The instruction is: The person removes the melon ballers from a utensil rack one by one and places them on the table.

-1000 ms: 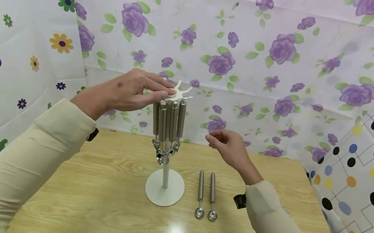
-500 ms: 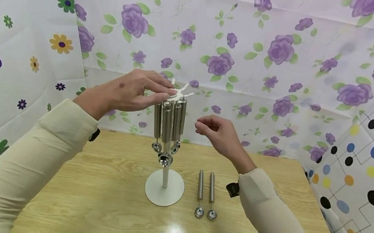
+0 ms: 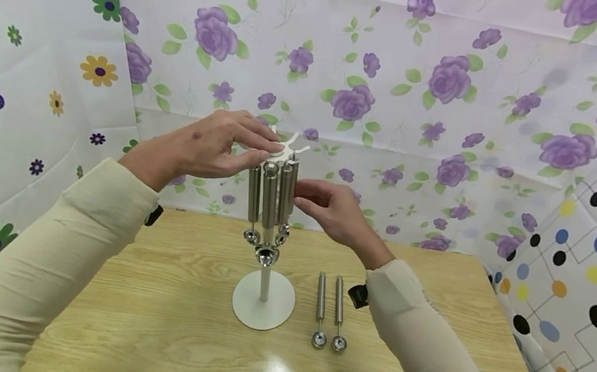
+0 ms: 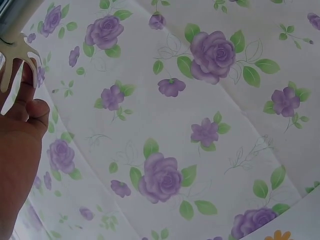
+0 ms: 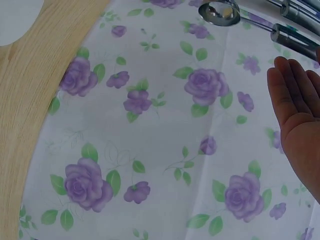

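Several steel melon ballers [image 3: 270, 198] with thick handles and small round bowls hang from a white rotating stand [image 3: 265, 289]. On its top, the left hand [image 3: 211, 142] rests its fingers over the middle of the white hook ring [image 3: 296, 148]; the left wrist view shows the ring's prongs around those fingertips. The right hand [image 3: 332, 213] is at the right side of the hanging handles, its fingertips right at one handle, thumb apart from the index finger. In the right wrist view its fingers look straight beside a hanging melon baller [image 5: 220, 12].
Two more melon ballers [image 3: 320, 308] lie side by side on the wooden table [image 3: 163, 321], right of the stand's round base, bowls towards the front. Patterned cloths [image 3: 408, 99] hang behind and on both sides.
The right hand has moved left to the hanging handles. The hook ring and melon ballers have turned a little on the stand. The left hand stays on top.
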Motion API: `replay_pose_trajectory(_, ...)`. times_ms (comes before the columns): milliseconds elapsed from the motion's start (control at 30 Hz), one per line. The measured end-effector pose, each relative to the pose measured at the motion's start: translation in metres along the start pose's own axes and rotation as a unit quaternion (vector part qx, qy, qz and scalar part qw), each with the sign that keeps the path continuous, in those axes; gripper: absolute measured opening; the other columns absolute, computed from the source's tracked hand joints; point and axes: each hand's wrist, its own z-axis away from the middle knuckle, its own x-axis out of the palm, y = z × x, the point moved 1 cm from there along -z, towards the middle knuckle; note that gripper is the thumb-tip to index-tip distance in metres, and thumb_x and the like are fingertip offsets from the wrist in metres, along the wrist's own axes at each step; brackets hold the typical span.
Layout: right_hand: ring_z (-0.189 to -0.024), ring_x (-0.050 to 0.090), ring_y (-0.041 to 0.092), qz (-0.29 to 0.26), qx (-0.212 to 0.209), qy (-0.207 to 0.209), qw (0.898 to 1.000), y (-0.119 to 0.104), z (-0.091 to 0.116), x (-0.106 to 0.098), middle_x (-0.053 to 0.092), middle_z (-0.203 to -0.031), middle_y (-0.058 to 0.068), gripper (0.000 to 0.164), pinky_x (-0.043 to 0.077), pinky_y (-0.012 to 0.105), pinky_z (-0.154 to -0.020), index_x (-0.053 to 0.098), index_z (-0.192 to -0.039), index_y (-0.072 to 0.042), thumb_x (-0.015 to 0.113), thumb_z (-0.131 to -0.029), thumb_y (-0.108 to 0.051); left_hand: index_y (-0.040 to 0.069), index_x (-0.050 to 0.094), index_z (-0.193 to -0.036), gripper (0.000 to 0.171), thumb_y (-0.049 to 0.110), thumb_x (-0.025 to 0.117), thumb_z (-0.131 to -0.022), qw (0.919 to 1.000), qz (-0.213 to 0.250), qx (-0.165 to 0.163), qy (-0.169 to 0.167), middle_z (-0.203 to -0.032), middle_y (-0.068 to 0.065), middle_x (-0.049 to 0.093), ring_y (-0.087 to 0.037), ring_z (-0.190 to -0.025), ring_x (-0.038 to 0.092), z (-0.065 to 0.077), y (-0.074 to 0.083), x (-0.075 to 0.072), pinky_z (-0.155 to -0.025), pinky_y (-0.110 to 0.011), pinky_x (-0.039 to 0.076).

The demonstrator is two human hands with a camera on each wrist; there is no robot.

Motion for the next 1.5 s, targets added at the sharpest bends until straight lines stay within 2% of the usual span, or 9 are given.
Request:
replay_pose_trajectory(433, -0.101, 0.068, 0.021, 0.012, -0.011, 0.014, 1.000, 0.000, -0.002, 0.008, 0.070, -0.116, 0.011, 0.028, 0.054, 0.035, -0.088, 0.065, -0.127, -0.001, 0.061, -0.100, -0.008, 0.004, 0.071, -0.125, 0.032, 0.015, 0.065, -0.095, 0.9999, 0.004, 0.000, 0.014, -0.130, -0.015, 0.064, -0.033, -0.123, 0.055, -0.001, -0.002, 0.004, -0.101, -0.053, 0.042)
replay_pose_trajectory(600, -0.093, 0.067, 0.019, 0.029, -0.001, 0.029, 0.999, -0.003, 0.002, 0.004, 0.070, -0.106, 0.007, 0.023, 0.055, 0.035, -0.084, 0.066, -0.120, -0.003, 0.063, -0.099, -0.010, 0.004, 0.070, -0.125, 0.034, 0.016, 0.066, -0.094, 0.9998, 0.012, -0.012, 0.013, -0.129, -0.015, 0.064, -0.031, -0.121, 0.055, -0.001, -0.001, 0.005, -0.098, -0.052, 0.044)
replay_pose_trajectory(733, -0.091, 0.068, 0.023, 0.032, -0.001, 0.046, 0.998, -0.006, 0.003, 0.000, 0.070, -0.101, 0.007, 0.021, 0.055, 0.037, -0.083, 0.067, -0.116, -0.003, 0.065, -0.098, -0.012, 0.005, 0.071, -0.125, 0.033, 0.015, 0.065, -0.094, 0.9993, 0.026, -0.024, 0.014, -0.128, -0.015, 0.064, -0.031, -0.117, 0.055, -0.002, -0.001, 0.004, -0.094, -0.051, 0.045)
replay_pose_trajectory(933, -0.090, 0.068, 0.021, 0.057, 0.004, 0.070, 0.996, -0.007, 0.005, -0.007, 0.070, -0.100, 0.008, 0.019, 0.054, 0.037, -0.083, 0.069, -0.112, -0.003, 0.068, -0.096, -0.012, 0.005, 0.069, -0.128, 0.035, 0.014, 0.058, -0.096, 0.9988, 0.032, -0.036, 0.003, -0.131, -0.014, 0.062, -0.031, -0.119, 0.053, 0.000, -0.002, 0.004, -0.095, -0.052, 0.044)
replay_pose_trajectory(1200, -0.087, 0.066, 0.019, 0.059, 0.013, 0.074, 0.995, -0.002, 0.010, -0.013, 0.069, -0.097, 0.006, 0.013, 0.054, 0.036, -0.080, 0.070, -0.106, -0.005, 0.068, -0.096, -0.013, 0.006, 0.069, -0.129, 0.035, 0.016, 0.057, -0.098, 0.9984, 0.031, -0.048, 0.000, -0.131, -0.014, 0.061, -0.031, -0.118, 0.051, 0.001, 0.000, 0.005, -0.095, -0.053, 0.042)
replay_pose_trajectory(1500, -0.092, 0.067, 0.022, 0.057, 0.025, 0.075, 0.995, 0.004, 0.019, -0.017, 0.069, -0.103, 0.010, 0.018, 0.054, 0.039, -0.082, 0.068, -0.111, -0.002, 0.068, -0.096, -0.013, 0.006, 0.069, -0.127, 0.033, 0.015, 0.059, -0.097, 0.9984, 0.025, -0.050, 0.006, -0.126, -0.014, 0.061, -0.031, -0.116, 0.052, 0.002, 0.000, 0.006, -0.092, -0.051, 0.043)
